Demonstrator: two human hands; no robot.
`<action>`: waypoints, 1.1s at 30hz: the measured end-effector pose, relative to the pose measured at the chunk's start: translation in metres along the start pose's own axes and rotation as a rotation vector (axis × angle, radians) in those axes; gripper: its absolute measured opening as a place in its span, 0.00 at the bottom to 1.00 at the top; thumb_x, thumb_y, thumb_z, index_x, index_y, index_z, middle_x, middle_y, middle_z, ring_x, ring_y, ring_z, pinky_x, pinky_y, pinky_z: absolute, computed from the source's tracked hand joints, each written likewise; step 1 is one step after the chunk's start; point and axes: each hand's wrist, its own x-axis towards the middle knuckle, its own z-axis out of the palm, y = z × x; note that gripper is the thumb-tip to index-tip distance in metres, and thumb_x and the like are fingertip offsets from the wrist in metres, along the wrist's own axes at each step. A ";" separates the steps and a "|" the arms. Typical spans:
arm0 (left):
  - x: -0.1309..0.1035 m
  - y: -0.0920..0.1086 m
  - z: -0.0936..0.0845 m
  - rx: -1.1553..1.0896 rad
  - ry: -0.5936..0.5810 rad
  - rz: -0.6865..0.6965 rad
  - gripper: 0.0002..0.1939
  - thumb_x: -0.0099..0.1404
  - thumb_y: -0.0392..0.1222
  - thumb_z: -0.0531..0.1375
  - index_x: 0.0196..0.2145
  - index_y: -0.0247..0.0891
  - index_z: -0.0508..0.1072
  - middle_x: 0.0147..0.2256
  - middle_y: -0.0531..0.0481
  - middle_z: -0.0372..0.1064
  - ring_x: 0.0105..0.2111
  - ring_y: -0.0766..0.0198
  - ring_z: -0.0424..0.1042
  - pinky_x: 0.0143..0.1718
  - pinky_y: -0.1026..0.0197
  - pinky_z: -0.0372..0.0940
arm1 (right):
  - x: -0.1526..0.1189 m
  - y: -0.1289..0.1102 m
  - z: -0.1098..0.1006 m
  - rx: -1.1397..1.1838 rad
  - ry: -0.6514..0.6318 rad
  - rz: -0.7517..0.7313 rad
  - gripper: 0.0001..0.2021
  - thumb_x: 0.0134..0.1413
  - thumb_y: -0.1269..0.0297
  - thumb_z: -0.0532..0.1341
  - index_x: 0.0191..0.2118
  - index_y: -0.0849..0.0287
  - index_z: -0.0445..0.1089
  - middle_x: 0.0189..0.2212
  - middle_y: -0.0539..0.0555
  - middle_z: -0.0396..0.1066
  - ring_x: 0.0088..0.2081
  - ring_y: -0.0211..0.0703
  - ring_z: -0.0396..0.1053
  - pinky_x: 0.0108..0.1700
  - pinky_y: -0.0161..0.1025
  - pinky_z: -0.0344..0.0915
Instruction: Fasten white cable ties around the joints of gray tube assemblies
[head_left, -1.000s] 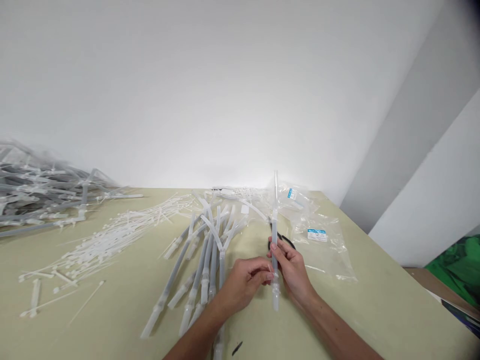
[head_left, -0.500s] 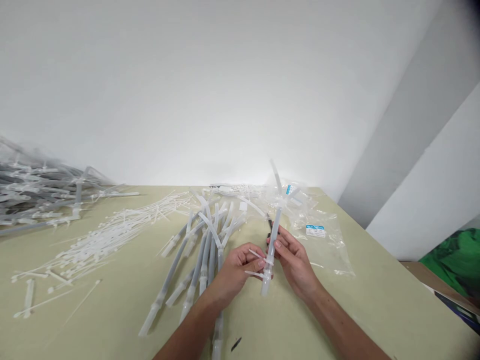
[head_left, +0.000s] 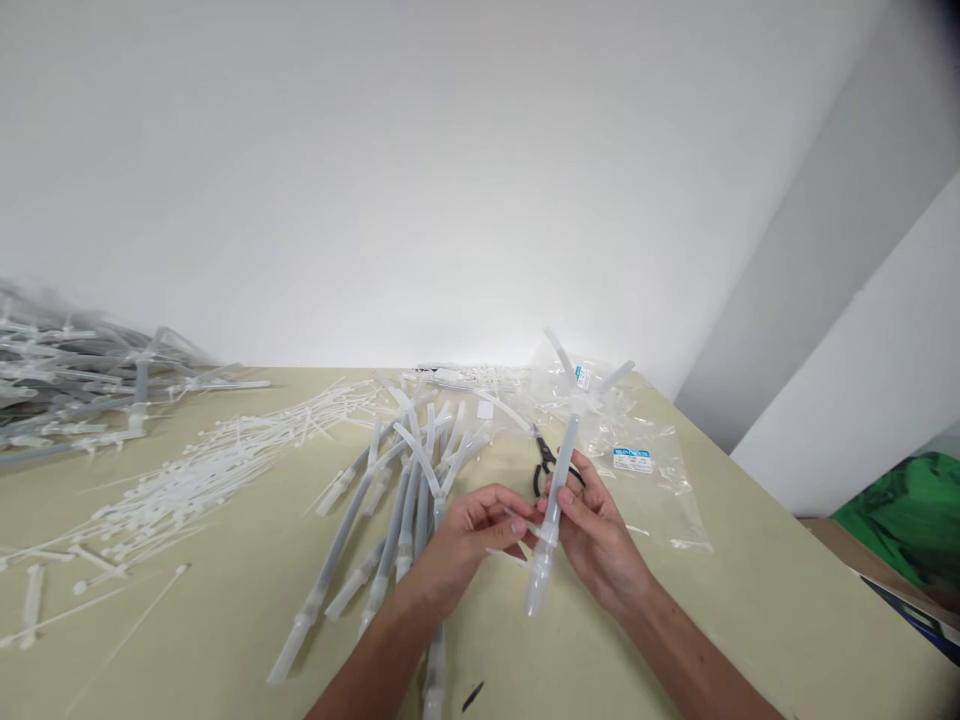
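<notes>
Your right hand (head_left: 600,540) grips the tube (head_left: 553,515), its long axis slanting away from you; left of it, your left hand (head_left: 476,540) apparently pinches a tie (head_left: 530,525).

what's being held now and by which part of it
Right grip: a branched tube, by its stem above the lower joint. Left grip: apparently a white cable tie, by its tail.

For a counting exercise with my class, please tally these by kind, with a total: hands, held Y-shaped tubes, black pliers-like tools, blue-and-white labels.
Hands: 2
Held Y-shaped tube: 1
Black pliers-like tool: 1
Blue-and-white labels: 2
Total: 6
</notes>
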 end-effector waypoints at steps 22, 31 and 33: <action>-0.004 -0.015 0.015 1.073 0.566 0.552 0.05 0.55 0.32 0.57 0.30 0.40 0.67 0.29 0.54 0.69 0.34 0.61 0.66 0.42 0.56 0.57 | 0.006 0.018 -0.006 -0.014 0.149 -0.130 0.15 0.43 0.68 0.69 0.36 0.52 0.64 0.32 0.46 0.70 0.35 0.37 0.66 0.42 0.37 0.62; -0.005 -0.010 0.013 0.971 0.506 0.533 0.03 0.57 0.36 0.61 0.31 0.40 0.74 0.29 0.54 0.72 0.33 0.63 0.69 0.41 0.58 0.60 | 0.008 0.019 -0.011 0.036 0.093 -0.067 0.14 0.46 0.69 0.68 0.34 0.52 0.62 0.26 0.44 0.68 0.32 0.36 0.64 0.41 0.37 0.63; -0.005 -0.011 0.012 0.920 0.494 0.515 0.02 0.56 0.36 0.61 0.30 0.40 0.74 0.29 0.53 0.72 0.33 0.63 0.70 0.40 0.58 0.61 | 0.007 0.019 -0.012 0.037 0.086 -0.060 0.14 0.46 0.69 0.68 0.34 0.52 0.62 0.25 0.43 0.67 0.31 0.35 0.64 0.41 0.38 0.64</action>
